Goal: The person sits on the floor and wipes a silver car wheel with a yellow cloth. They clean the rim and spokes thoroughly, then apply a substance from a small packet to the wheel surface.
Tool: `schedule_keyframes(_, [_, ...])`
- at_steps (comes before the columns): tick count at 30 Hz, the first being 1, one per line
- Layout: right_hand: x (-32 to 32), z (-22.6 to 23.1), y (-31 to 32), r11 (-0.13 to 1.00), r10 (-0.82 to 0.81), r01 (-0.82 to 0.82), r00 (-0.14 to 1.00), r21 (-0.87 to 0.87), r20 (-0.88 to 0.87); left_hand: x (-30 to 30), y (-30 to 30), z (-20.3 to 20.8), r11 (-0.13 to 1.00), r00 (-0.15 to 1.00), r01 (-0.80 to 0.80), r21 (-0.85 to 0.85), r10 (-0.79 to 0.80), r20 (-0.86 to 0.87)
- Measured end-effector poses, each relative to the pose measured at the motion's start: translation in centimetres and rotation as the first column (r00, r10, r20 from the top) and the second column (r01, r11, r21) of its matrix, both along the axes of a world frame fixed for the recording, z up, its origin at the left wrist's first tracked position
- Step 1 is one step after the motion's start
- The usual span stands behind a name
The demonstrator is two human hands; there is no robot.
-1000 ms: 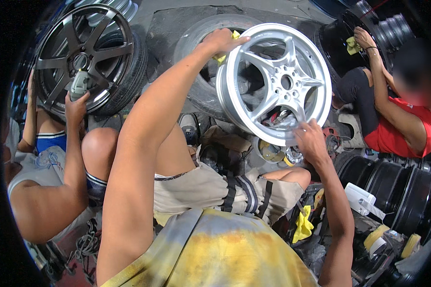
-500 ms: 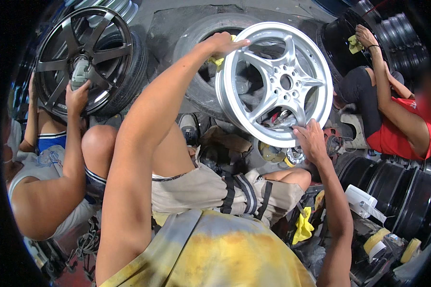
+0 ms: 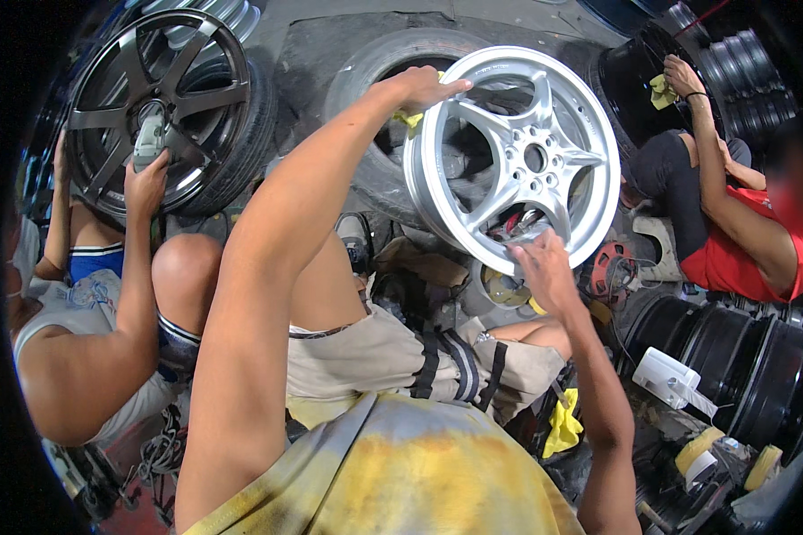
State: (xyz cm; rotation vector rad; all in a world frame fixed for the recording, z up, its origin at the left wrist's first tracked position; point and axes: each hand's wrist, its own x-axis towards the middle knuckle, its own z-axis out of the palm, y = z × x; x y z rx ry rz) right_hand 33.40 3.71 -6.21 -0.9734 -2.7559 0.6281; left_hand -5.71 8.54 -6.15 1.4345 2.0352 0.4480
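Up at the top centre, tilted toward you, is your silver wheel (image 3: 501, 191), with a dark tyre (image 3: 348, 98) lying behind it. Your left hand (image 3: 424, 89) is wrapped over the wheel's upper-left edge with a yellow cloth (image 3: 409, 119) bunched under it, one finger stretched out along the lip. Looks like a proper hold, though the palm side is hidden. Your right hand (image 3: 544, 263) is at the lower edge of the rim, half open, fingers bent in toward the lip; can't tell if there's anything pinched in there.

For what it's worth, I'd let the left do the steadying, with that cloth flat so it doesn't slip, and go light with the right fingertips, following the curve of the lip. If the wheel rocks, I'd sort the support out first instead of squeezing harder.

As for writing: there's tiny dark marking on the wheel's upper lip, too small to make out. The pale sleeveless top (image 3: 98, 299) at the left of the frame has a blue print, but I can't get any words from it.
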Motion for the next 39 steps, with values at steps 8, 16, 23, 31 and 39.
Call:
schedule_keyframes(8, [-1.9,-0.8,-0.7,0.992,0.039,-0.051,0.995,-0.119,-0.094,-2.1,-0.1,0.4,0.994,0.994,-0.038,0.102,0.048,-0.103])
schedule_keyframes(16, [4.1,2.1,0.4,0.985,-0.109,0.077,0.971,0.154,0.212,-3.9,-2.2,2.6,0.908,0.849,-0.418,0.008,0.388,0.359])
schedule_keyframes(23, [-4.1,1.3,-3.5,0.997,0.004,-0.016,0.987,-0.075,-0.163,-1.4,-4.0,5.3,0.931,0.609,-0.336,-0.147,0.333,0.720])
schedule_keyframes(31, [-5.7,-0.6,-2.7,0.996,-0.069,0.063,0.994,-0.069,-0.089,-0.6,-3.9,7.0,0.970,0.650,-0.174,-0.173,0.245,0.719])
schedule_keyframes(39, [-1.5,1.0,-3.7,0.983,-0.099,0.100,0.995,0.151,-0.015,-0.4,-3.6,5.4,0.994,0.824,-0.078,-0.077,0.108,0.556])
